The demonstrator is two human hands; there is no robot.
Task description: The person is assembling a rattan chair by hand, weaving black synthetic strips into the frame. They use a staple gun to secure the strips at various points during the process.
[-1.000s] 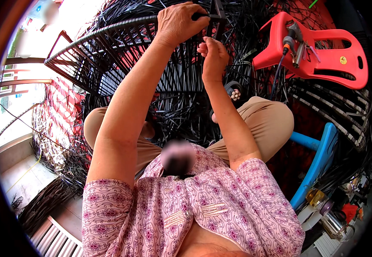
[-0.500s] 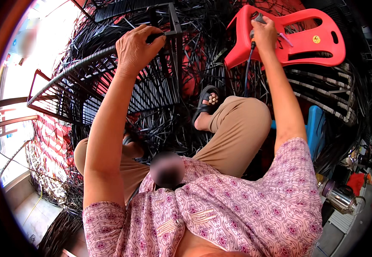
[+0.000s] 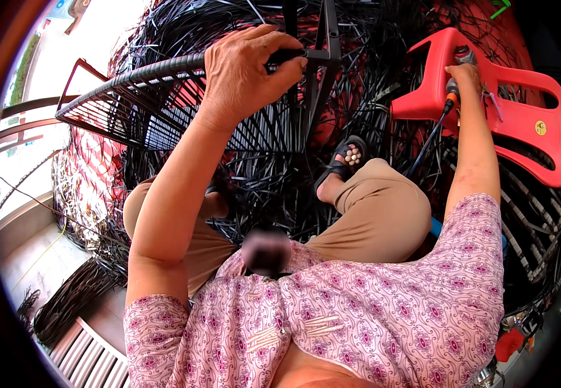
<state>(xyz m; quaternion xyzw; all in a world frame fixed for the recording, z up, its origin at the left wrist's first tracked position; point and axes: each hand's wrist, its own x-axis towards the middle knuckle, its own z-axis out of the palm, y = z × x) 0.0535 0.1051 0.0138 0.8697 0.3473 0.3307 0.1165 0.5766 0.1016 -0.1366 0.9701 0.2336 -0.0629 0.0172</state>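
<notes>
My left hand (image 3: 248,74) is closed round the black-wrapped rail of a woven chair frame (image 3: 158,68), close to its bare metal corner (image 3: 324,57). Dark strands run closely side by side across this frame. Over at the right, my right hand (image 3: 468,79) grips a dark grey hand tool (image 3: 465,54) with an orange collar and a cord or hose trailing from its lower end. The tool is at the seat of a red plastic chair (image 3: 437,71); whether it rests on the seat I cannot tell. My right fingers are partly hidden.
Loose black strips (image 3: 261,181) lie tangled over the red floor and around my sandalled foot (image 3: 345,161). Striped lengths (image 3: 539,226) lie below the red chair. A bundle of dark strands (image 3: 77,301) and a white slatted piece (image 3: 93,362) are at the lower left.
The view has swung, so the frame, the red chair and both hands appear farther right. My left hand remains on the rail and my right hand on the tool.
</notes>
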